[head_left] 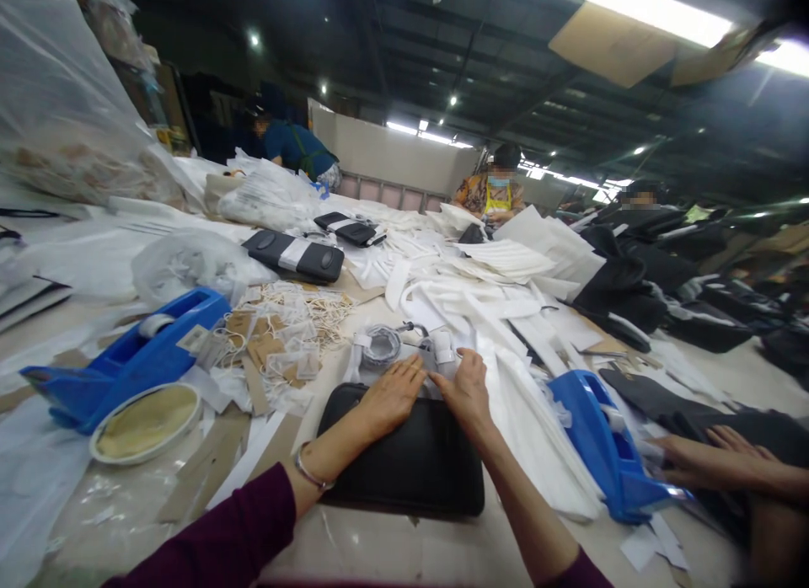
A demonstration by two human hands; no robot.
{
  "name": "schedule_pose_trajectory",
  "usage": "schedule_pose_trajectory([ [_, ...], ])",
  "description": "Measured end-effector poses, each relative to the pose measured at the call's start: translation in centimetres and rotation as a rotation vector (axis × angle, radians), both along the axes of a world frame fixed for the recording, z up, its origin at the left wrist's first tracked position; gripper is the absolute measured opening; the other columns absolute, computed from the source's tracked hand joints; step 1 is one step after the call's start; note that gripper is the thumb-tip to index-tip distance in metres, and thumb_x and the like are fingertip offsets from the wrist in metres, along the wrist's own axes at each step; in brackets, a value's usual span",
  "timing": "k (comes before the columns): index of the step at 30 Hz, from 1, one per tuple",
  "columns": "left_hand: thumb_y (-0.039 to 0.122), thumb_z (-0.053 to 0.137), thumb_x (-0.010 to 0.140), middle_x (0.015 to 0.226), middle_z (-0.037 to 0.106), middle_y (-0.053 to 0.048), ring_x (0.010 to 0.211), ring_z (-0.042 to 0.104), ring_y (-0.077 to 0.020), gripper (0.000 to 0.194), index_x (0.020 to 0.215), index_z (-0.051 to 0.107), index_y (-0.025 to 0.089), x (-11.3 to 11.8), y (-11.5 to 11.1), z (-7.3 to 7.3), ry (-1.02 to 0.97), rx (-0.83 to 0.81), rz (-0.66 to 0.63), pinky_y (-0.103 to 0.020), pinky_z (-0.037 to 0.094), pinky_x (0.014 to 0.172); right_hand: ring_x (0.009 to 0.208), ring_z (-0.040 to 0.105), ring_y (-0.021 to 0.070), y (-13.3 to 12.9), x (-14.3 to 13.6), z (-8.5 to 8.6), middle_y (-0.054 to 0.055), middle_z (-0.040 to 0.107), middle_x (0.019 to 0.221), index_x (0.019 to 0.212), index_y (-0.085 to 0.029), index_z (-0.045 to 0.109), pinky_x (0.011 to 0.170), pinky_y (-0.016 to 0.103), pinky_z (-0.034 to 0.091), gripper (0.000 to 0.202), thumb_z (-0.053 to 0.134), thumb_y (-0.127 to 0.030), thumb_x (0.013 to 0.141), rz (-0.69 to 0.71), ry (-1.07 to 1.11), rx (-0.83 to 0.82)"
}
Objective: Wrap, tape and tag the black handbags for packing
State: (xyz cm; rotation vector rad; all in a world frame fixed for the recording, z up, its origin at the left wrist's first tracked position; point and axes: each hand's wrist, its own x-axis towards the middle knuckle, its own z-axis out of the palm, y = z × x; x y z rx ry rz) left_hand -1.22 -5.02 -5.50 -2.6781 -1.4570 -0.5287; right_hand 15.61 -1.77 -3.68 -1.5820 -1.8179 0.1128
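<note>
A black padded case lies flat on the table in front of me. My left hand rests over its far left part, fingers stretched out and pointing to the far right. At the case's far right edge is my right hand, its thumb near my left fingertips and its other fingers bent; what it grips, if anything, is hidden. Just beyond both hands, a grey coiled cable and a white wrapped piece sit on greyish wrapping.
Blue tape dispensers stand left and right. A round tub, tangled string tags, black cases and white sheets surround the work. Another person's hands are at right.
</note>
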Motion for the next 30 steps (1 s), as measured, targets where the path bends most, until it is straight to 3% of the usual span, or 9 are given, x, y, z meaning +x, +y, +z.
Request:
schedule_pose_trajectory([
  [3,0.011,0.033,0.09,0.147,0.04,-0.016,0.138,0.033,-0.0228,0.047,0.136,0.042,0.008,-0.1,0.2,-0.5,-0.004,-0.012,-0.006,-0.037,0.026,0.112,0.099,0.054,0.0327,1.4,-1.9,0.3,0.017,0.06,0.105,0.106,-0.014,0.052,0.08,0.04,0.043,0.041,0.06,-0.028,0.068,-0.043,-0.022,-0.085],
  [7,0.012,0.036,0.089,0.142,0.047,-0.016,0.135,0.037,-0.0235,0.043,0.13,0.049,0.009,-0.1,0.5,-1.1,-0.068,0.025,-0.015,-0.037,0.03,0.109,0.075,0.058,0.0258,1.3,-2.2,0.3,0.008,0.063,0.081,0.097,-0.018,0.054,0.066,0.033,0.041,0.029,0.053,-0.03,0.071,-0.102,0.145,-0.151],
  [12,0.012,0.04,0.088,0.137,0.052,-0.016,0.131,0.043,-0.0233,0.04,0.126,0.053,0.009,0.0,0.2,-1.2,-0.145,0.063,0.004,-0.036,0.031,0.108,0.074,0.057,0.0225,1.1,-1.3,0.8,0.003,0.064,0.08,0.095,-0.02,0.057,0.065,0.03,0.039,0.032,0.056,-0.037,0.068,-0.133,0.327,-0.159],
  [17,0.012,0.04,0.088,0.139,0.051,-0.014,0.13,0.044,-0.0218,0.039,0.124,0.054,0.01,0.1,-0.2,-1.0,-0.159,0.076,0.045,-0.035,0.031,0.109,0.069,0.058,0.0218,1.1,-1.3,1.4,0.001,0.064,0.076,0.104,-0.021,0.054,0.065,0.029,0.041,0.044,0.06,-0.036,0.063,-0.187,0.336,-0.138],
  [22,0.01,0.04,0.086,0.142,0.048,-0.012,0.132,0.042,-0.0219,0.042,0.125,0.054,0.013,0.0,-0.4,-0.8,-0.165,0.057,0.074,-0.036,0.033,0.108,0.063,0.057,0.0195,1.4,-0.7,0.9,-0.001,0.061,0.072,0.103,-0.019,0.056,0.061,0.029,0.043,0.047,0.062,-0.037,0.06,-0.061,0.52,-0.141],
  [27,0.006,0.043,0.083,0.132,0.054,-0.012,0.129,0.043,-0.022,0.036,0.113,0.061,0.014,-0.1,-0.4,-0.2,-0.185,0.033,0.06,-0.034,0.036,0.106,0.066,0.061,0.0218,2.7,0.7,0.4,0.004,0.065,0.076,0.089,-0.017,0.059,0.059,0.033,0.047,0.033,0.055,-0.041,0.066,0.316,0.828,-0.523],
  [30,0.005,0.042,0.082,0.129,0.054,-0.015,0.125,0.046,-0.0237,0.033,0.106,0.063,0.012,-0.2,-0.6,0.1,-0.198,0.015,0.068,-0.035,0.04,0.103,0.071,0.062,0.0236,3.3,1.1,0.2,0.006,0.065,0.079,0.09,-0.016,0.059,0.063,0.036,0.049,0.035,0.057,-0.044,0.069,0.345,0.732,-0.572],
])
